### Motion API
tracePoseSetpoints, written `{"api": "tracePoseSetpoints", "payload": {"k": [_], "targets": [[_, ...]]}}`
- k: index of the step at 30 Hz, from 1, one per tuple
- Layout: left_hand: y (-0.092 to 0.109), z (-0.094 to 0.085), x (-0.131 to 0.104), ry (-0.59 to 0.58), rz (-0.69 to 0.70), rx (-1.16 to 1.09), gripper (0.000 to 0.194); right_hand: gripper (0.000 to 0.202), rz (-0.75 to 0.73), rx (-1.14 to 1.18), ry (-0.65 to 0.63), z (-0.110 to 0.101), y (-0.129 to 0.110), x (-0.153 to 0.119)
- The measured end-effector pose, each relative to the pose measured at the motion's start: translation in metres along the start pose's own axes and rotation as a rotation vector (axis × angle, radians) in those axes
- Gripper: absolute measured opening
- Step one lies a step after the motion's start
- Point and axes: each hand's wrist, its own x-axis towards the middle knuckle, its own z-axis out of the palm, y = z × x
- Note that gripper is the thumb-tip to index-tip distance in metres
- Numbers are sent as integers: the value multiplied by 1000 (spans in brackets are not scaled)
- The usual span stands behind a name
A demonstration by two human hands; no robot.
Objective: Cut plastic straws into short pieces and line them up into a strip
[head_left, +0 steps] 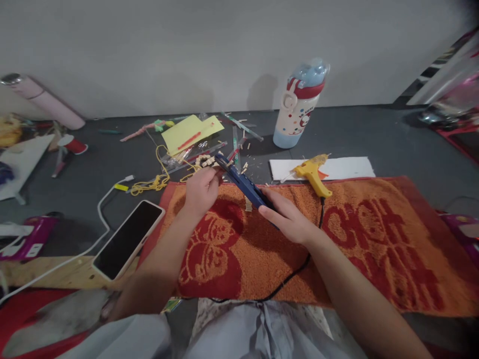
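A dark blue tool (245, 185), long and narrow, slants above the orange and red towel (280, 259). My right hand (286, 215) is closed round its lower right end. Near its upper left end is my left hand (204, 187), its fingers pinched together; what they hold is too small to make out. A small stack of pale wooden pieces (248, 204) shows just under the tool. Beyond my left hand lies a cluster of small pale pieces (204, 160), partly hidden. More little wooden bits are scattered on the dark table.
A yellow glue gun (313, 174) lies across a white strip (354, 167), its black cord crossing the towel. Behind stands a bottle (297, 107). A phone (128, 239), white cable (100, 212), yellow string (149, 185) and yellow paper (190, 132) are on the left.
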Motion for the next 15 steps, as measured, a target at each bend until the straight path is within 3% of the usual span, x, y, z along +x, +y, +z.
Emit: {"api": "tracePoseSetpoints", "payload": {"k": [15], "targets": [[-3, -2, 1, -3, 75, -33, 23, 46, -44, 51, 12, 0, -1, 1]]}}
